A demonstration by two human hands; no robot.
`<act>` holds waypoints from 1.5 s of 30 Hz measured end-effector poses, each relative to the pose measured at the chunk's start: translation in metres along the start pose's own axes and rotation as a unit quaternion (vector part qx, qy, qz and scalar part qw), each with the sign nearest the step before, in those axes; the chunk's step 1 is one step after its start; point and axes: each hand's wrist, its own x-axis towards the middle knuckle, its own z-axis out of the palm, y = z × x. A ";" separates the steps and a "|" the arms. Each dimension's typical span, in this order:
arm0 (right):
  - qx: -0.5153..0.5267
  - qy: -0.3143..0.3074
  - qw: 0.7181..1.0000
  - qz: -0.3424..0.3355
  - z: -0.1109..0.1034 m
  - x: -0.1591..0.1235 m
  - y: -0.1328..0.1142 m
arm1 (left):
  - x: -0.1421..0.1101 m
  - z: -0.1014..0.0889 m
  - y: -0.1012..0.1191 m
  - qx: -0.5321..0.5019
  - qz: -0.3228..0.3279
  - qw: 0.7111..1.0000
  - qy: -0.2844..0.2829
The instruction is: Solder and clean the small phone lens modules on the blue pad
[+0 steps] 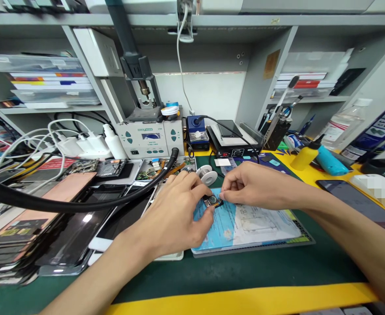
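My left hand [182, 214] holds a small dark electronic module [213, 201] between thumb and index finger. The module has a round, lens-like piece and a bit of gold colour at its lower edge. Close to its right end, my right hand [248, 186] has thumb and fingers pinched together; whatever is between those fingertips is hidden. Both hands are above a blue and white printed booklet [258, 225] lying on the green mat [238, 271]. Just behind the fingers stands a white spool [208, 176].
A thick black hose [113, 204] runs across the left from the hot-air station [149, 139]. Phone parts [77, 227] are piled at left. A heating plate [235, 142], blue soldering unit [197, 133], yellow bottle [305, 157] and dark phone [353, 199] stand or lie around.
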 end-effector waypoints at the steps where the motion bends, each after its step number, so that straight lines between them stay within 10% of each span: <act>1: 0.003 -0.001 1.000 -0.003 0.000 0.000 0.000 | 0.000 0.000 0.000 0.000 0.000 1.000 -0.001; 45: 0.013 -0.016 1.000 -0.009 -0.002 -0.001 0.001 | 0.000 0.000 -0.001 0.003 -0.002 1.000 -0.005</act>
